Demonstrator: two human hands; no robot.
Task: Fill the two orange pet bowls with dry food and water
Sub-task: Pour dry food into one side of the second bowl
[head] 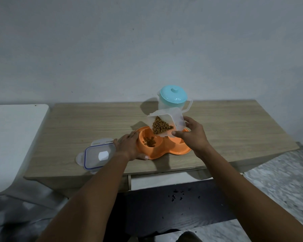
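An orange double pet bowl (166,151) sits on the wooden table (87,123). Its left bowl holds a small heap of brown dry food (149,141). My right hand (193,135) grips a clear plastic food container (168,123), tilted over the left bowl with kibble gathered at its lower corner. My left hand (129,146) rests against the left side of the orange bowl unit, thumb at its front edge. Most of the right bowl is hidden behind the container and my right hand.
A clear jug with a teal lid (173,97) stands behind the bowls. The container's blue-rimmed lid (98,155) lies flat to the left of my left hand. A white surface (12,142) adjoins the table's left side. Dark crumbs lie on the floor below.
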